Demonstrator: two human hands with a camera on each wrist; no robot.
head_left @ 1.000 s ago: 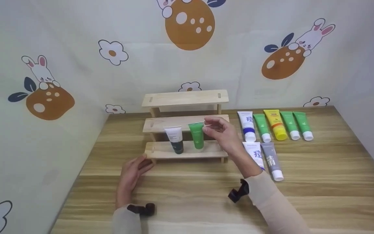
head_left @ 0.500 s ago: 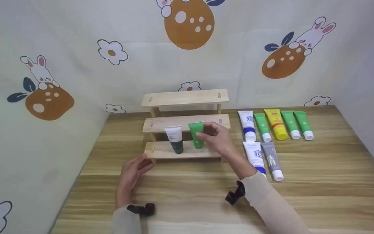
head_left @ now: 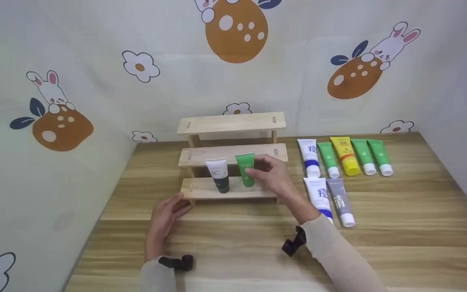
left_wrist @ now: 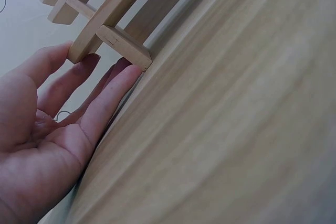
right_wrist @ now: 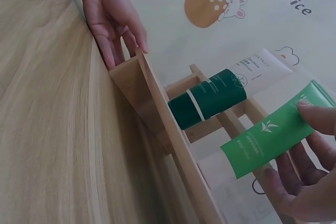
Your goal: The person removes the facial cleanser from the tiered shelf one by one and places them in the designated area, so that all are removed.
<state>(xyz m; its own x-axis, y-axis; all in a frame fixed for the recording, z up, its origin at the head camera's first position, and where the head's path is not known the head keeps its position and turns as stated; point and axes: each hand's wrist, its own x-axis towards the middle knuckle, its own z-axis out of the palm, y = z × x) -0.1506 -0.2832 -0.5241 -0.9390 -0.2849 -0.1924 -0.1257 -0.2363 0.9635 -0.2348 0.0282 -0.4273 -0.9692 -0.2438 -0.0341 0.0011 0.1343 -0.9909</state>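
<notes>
A three-tier wooden display rack stands on the table. My left hand holds the left end of its lowest tier, one digit at the board's corner and other fingers by the leg underneath. On that tier, my right hand pinches a green squeeze tube, thumb in front and fingers behind. The tube stands cap down, its pale cap at the board. To its left, a white and dark-green tube stands cap down by itself.
Right of the rack lie several tubes: a white and blue tube, green ones, a yellow tube and, nearer me, another white and blue tube beside a grey tube. A printed cloth hangs close behind the rack.
My right hand has come down from the green tube's top edge to its middle, and the thumb now lies across its front. The left hand stays at the rack.
</notes>
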